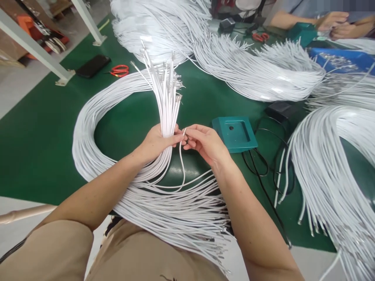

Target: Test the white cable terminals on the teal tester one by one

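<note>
My left hand (162, 141) is closed around an upright bundle of white cables (168, 111), whose metal-tipped ends fan out above the fist. Between the fingertips of my right hand (202, 141) is the end of a single white cable (182, 164), pinched just right of the bundle. My left thumb reaches over to that same tip. From there the single cable hangs down and curves toward the loose cables (172, 207) lying across the table's front edge. The rest of the bundle loops round on the left as a coil (84, 136).
A teal tray-like device (234, 134) with black cords is right of my hands. More white cables (331, 148) lie right and behind. Red-handled scissors (119, 70) and a black phone (93, 66) lie far left. Across the table, a co-worker's hands (336, 25) are near a blue bin (345, 58).
</note>
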`<act>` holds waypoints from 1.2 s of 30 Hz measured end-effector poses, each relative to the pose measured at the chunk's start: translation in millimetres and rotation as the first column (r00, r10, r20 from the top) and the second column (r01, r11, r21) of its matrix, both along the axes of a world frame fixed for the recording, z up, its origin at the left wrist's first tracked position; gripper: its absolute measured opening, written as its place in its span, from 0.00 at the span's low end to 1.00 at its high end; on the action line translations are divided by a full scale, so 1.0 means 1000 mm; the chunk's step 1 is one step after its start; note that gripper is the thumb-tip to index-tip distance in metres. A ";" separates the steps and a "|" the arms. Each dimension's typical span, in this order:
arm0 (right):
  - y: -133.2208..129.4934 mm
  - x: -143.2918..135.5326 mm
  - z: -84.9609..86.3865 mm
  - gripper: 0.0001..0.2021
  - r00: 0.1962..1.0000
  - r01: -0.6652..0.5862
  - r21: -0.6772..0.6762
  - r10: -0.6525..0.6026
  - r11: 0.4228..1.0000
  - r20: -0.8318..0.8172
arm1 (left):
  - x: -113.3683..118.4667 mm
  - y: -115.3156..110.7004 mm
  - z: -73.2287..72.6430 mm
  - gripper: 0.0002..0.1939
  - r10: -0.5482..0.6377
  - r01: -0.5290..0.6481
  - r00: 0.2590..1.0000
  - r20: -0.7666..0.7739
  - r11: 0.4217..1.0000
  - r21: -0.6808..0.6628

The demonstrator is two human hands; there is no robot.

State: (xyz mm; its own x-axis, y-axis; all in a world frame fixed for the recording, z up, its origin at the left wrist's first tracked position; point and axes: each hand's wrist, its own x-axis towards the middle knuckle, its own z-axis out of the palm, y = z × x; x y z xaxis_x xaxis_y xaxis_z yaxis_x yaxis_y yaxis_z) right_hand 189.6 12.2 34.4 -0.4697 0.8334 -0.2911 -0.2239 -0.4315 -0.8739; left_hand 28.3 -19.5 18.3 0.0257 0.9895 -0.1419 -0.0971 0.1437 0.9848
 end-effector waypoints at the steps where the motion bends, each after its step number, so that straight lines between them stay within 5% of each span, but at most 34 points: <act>1: 0.000 -0.001 -0.001 0.07 1.000 -0.006 -0.027 0.006 1.000 -0.020 | 0.000 0.000 -0.001 0.16 -0.008 0.008 1.000 0.008 1.000 0.002; 11: -0.001 -0.003 0.003 0.05 0.988 0.079 0.041 -0.084 0.996 0.127 | 0.000 0.000 0.000 0.16 -0.014 0.014 1.000 -0.022 1.000 -0.003; 25: -0.002 0.000 0.006 0.09 0.993 -0.032 0.220 0.007 0.975 0.118 | 0.000 -0.001 0.002 0.14 -0.064 0.062 0.997 0.046 0.997 0.042; 36: 0.005 0.010 0.000 0.09 0.999 -0.048 0.014 0.048 0.999 0.022 | -0.001 -0.001 0.003 0.14 -0.053 0.054 0.998 -0.016 0.996 0.066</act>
State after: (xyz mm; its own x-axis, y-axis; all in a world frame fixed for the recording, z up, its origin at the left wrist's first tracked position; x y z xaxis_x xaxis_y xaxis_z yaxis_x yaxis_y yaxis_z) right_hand 199.3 17.3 34.0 -0.5028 0.8144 -0.2897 -0.1845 -0.4285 -0.8845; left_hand 27.7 -20.0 21.2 0.0775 0.9940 -0.0768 -0.0769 0.0828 0.9936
